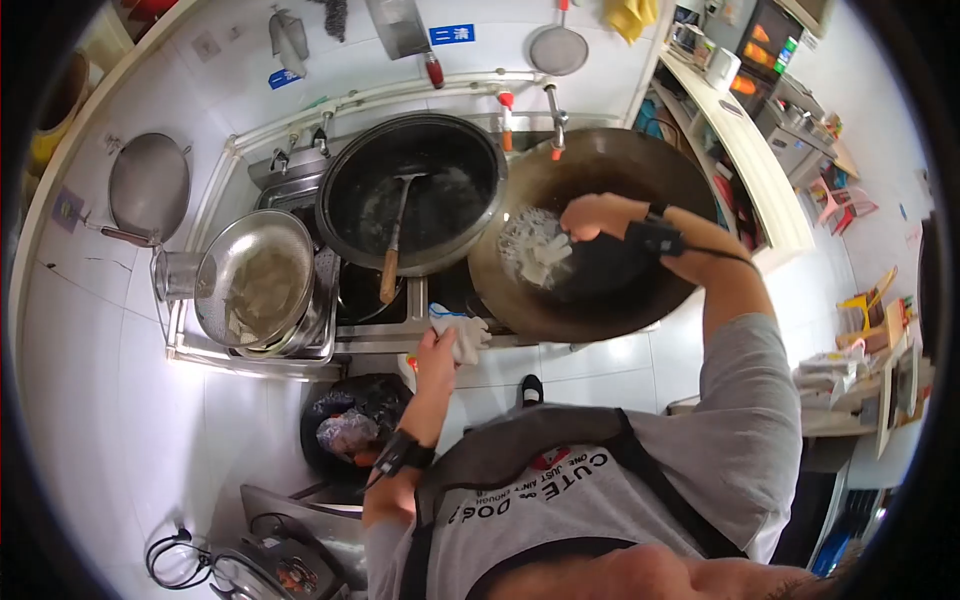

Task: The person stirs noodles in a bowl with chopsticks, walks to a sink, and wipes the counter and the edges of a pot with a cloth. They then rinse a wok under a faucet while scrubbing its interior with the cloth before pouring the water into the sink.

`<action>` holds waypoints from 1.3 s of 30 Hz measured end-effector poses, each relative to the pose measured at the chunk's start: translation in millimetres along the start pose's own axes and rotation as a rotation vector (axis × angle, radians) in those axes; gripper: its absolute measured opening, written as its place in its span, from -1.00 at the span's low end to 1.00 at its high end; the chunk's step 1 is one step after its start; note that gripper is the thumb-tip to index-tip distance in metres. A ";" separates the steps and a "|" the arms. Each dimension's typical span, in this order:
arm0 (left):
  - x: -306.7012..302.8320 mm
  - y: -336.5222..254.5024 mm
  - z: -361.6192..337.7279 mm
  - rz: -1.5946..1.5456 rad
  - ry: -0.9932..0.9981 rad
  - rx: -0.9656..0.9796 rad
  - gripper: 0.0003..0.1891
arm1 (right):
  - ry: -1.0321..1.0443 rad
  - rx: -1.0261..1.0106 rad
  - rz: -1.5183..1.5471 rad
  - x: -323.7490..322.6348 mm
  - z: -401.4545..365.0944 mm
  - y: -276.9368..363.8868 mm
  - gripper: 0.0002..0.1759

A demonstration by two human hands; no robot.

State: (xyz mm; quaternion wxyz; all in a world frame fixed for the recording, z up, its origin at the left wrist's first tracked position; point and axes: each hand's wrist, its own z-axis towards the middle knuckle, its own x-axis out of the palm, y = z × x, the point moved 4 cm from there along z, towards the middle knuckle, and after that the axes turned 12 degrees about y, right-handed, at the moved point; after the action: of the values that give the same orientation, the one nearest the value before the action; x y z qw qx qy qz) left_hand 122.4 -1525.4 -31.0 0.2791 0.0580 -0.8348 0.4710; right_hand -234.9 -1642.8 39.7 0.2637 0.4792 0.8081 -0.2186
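My right hand (592, 217) is closed over the large wok (640, 290) on the right; what it holds, if anything, is hidden. Just left of its fingers, pale strips of food (541, 262) lie in shallow, bubbly liquid inside the wok. My left hand (436, 352) grips a whitish cloth (466, 340) at the front edge of the stove. Above that hand, a ladle with a wooden handle (391, 268) rests in a dark pot (345, 235) of dark liquid.
At the left a metal strainer (290, 228) holds pale food pieces. A black-lined bin (385, 395) stands below the stove's front. Taps (557, 122) reach over the stove from the back wall, where a sieve (559, 51) hangs. A shelf counter (740, 150) borders the right.
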 end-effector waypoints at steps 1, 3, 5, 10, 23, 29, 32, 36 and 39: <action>-11.6 15.2 22.8 0.090 -0.074 0.025 -0.68 | 0.001 -0.005 -0.015 9.4 25.0 -0.7 -0.69; -12.2 21.2 44.1 0.180 -0.160 0.045 -0.69 | 0.118 0.124 0.158 27.6 59.0 0.0 -0.66; -4.5 17.6 52.6 0.425 -0.242 0.081 -0.71 | 0.073 0.147 0.284 23.8 60.2 19.1 -0.57; -24.9 28.2 65.3 0.358 -0.287 0.056 -0.71 | -0.329 0.181 0.161 103.9 170.6 33.4 -0.47; -23.1 56.5 101.0 0.661 -0.138 -0.195 -0.53 | -0.717 -0.308 -0.149 60.5 130.9 135.3 -0.31; -3.3 36.0 84.6 0.146 -0.161 -0.327 -0.65 | -0.472 0.227 -0.202 11.6 205.2 29.0 -0.42; -12.8 43.8 89.0 0.132 -0.189 -0.316 -0.73 | -0.714 0.642 -0.231 2.8 237.4 -62.1 -0.39; -9.1 39.5 85.3 0.091 -0.137 -0.321 -0.77 | -0.617 0.875 0.021 27.6 194.7 -144.9 -0.37; -8.9 39.4 89.3 0.135 -0.095 -0.331 -0.76 | -0.429 1.148 -0.044 75.6 179.4 -133.3 -0.36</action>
State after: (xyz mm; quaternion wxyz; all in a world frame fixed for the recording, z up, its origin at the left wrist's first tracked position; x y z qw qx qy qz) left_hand 78.9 -1578.3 -101.1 0.2129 -0.0224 -0.9151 0.3417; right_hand -345.0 -1761.1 -132.3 0.1159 0.4731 0.5000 -0.7161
